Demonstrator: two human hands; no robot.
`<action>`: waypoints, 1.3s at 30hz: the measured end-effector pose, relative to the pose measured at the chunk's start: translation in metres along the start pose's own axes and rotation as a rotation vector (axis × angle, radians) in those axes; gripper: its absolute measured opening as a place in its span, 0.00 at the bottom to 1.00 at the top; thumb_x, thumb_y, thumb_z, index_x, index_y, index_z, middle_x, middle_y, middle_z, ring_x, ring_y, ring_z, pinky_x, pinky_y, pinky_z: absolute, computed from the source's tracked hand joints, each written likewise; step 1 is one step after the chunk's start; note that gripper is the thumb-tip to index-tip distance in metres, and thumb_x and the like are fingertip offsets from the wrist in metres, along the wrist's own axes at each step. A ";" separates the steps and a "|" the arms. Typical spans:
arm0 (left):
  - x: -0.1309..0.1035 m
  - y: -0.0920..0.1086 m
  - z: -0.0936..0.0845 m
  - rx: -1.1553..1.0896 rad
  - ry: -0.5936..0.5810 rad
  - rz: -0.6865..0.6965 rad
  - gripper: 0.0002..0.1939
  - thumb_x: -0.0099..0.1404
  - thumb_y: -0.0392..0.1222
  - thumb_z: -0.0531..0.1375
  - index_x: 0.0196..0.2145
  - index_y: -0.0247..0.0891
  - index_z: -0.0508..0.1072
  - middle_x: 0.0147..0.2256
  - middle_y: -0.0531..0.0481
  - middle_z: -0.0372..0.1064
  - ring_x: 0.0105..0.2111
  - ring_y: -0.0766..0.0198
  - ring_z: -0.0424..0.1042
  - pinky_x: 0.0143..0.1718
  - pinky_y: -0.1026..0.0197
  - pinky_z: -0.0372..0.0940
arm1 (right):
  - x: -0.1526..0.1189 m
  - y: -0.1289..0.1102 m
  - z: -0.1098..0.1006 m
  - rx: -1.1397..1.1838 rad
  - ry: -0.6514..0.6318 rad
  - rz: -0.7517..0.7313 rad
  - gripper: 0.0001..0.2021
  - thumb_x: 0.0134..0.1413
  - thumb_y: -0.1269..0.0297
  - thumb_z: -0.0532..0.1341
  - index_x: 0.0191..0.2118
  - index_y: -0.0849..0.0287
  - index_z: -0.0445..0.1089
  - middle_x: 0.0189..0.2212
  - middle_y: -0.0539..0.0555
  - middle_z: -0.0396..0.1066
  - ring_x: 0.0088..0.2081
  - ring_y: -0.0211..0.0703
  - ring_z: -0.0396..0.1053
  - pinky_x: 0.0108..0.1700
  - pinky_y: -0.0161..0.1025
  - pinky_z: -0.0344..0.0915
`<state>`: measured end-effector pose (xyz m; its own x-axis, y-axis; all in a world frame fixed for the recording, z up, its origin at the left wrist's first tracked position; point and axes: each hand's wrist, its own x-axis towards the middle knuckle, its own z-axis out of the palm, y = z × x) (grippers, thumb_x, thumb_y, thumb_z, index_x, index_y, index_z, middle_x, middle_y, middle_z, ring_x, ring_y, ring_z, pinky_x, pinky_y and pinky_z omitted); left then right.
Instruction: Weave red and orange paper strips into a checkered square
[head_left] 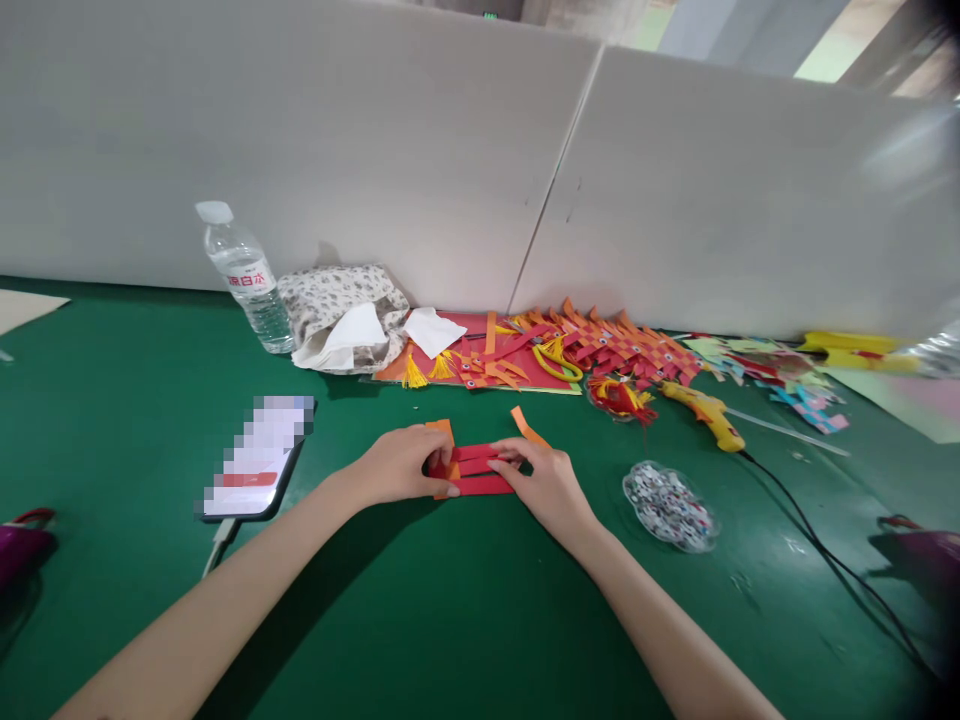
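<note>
"Where are the hands, and what do they have?"

"Side by side over the green tabletop (420, 620). The left hand (405, 463) pinches some orange paper (442, 432) where it crosses the left ends of the red paper strips (474, 467). The right hand (538, 482) has its thumb and fingertips on the right part of those strips — I can't tell how many it nips."

"So the strips lie between the two hands?"

"Yes, running sideways from one to the other, with narrow gaps along their long edges. The orange paper's top edge juts out beyond the left fingers, and an orange strip (529, 428) slants up from behind the right hand. I can't tell whether it joins the rest."

"How much room around them?"

"Nearest the person, tabletop fills the space between the forearms. Left of the left hand, well apart, lies a phone (259, 455) with a cable at its near end. Right of the right hand is a heap of small black-and-white pieces (667, 505); farther out and back, a yellow glue gun (701, 412)."

"And ahead?"

"A strip of tabletop, then woven red-and-orange paper pieces (622, 340) — and behind those, the pale partition (300, 150) rising at the table's far edge."
</note>
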<state>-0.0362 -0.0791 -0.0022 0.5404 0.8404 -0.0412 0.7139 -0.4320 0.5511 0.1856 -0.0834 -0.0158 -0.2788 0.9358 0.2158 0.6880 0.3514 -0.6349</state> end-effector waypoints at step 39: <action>0.001 -0.002 0.002 -0.017 0.007 0.005 0.19 0.53 0.59 0.60 0.29 0.40 0.65 0.30 0.53 0.68 0.32 0.61 0.65 0.27 0.63 0.52 | -0.005 -0.003 0.008 -0.422 0.071 -0.125 0.08 0.53 0.59 0.58 0.29 0.57 0.62 0.26 0.51 0.66 0.31 0.44 0.65 0.34 0.40 0.59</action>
<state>-0.0361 -0.0783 -0.0046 0.5412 0.8403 -0.0327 0.7032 -0.4309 0.5655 0.1801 -0.0894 -0.0208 -0.3409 0.8798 0.3313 0.8690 0.4293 -0.2459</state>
